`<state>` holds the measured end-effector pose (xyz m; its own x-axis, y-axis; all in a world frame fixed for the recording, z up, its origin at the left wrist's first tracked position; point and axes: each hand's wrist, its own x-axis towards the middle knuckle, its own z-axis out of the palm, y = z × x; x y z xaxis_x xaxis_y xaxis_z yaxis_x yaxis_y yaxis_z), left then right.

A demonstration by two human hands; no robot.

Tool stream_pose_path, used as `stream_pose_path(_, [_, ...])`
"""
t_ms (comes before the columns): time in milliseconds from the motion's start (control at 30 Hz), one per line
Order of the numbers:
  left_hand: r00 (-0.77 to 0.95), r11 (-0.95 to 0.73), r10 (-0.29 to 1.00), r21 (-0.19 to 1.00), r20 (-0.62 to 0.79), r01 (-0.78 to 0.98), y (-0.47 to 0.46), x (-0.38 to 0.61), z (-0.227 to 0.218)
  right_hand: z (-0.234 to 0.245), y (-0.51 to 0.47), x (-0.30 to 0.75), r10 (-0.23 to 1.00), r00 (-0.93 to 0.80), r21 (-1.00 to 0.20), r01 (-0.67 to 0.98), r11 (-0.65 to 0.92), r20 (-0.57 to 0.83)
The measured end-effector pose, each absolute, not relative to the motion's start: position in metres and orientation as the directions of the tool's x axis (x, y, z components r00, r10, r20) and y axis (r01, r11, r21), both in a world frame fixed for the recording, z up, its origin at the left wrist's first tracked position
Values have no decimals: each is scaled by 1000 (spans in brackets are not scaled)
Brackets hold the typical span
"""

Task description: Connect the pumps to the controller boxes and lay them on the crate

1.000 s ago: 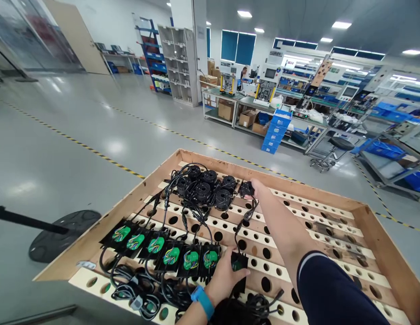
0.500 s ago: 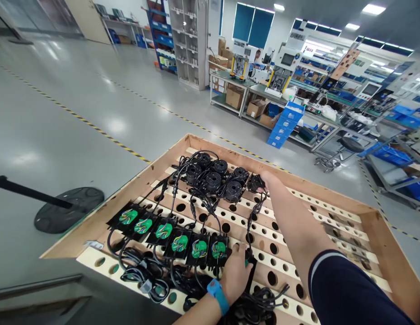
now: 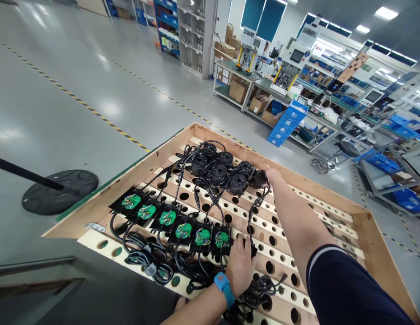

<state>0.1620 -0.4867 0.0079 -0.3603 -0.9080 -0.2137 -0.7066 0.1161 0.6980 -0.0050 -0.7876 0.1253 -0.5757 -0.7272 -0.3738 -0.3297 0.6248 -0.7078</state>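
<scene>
Now draws the round unit [image 3: 258, 179], clasped in the right hand [image 3: 273, 175], close beside the cluster [image 3: 218, 173] in the tray [image 3: 327, 195], leaving hardly a gap, while covering a plate [image 3: 253, 250] with the left hand [image 3: 240, 264], grip unclear.

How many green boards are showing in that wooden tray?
6 green boards show, one per black case, lined up in a row from near the left wall to just beside the left hand. Another may be hidden under that hand.

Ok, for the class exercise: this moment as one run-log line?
left hand: over black plate, mostly hidden | right hand: holds round black unit | green boards: six showing, in a row
</scene>
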Motion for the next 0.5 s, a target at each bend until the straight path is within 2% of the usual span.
stream_pose_path(67, [-446,222,-880,689,-164,-690,-487,169,11,136,-764,-15,-757,-610,-691,-444,570,-232])
stream_pose_path(167, [-593,407,-800,641,-94,-650,-497,186,15,132,-674,-26,-782,-608,-662,-532,528,-137])
stream_pose_path(200, [-636,458,-767,619,-88,-638,-502,192,15,125,-629,-24,-799,-582,-653,-548,523,-151])
stream_pose_path(267, [-696,524,-710,578,-109,-625,-515,202,16,103,-527,-9,-914,-342,-598,-693,403,-220])
stream_pose_path(300, [-715,544,-686,559,-133,-626,-521,207,16,91,-475,4,-937,-179,-614,-715,334,-302])
stream_pose_path(367, [-741,582,-646,511,-182,-633,-531,213,17,69,-388,33,-912,22,-651,-708,275,-410])
stream_pose_path(500, [-766,676,-624,385,-153,-628,-538,214,17,44,-314,71,-903,54,-686,-671,283,-426])
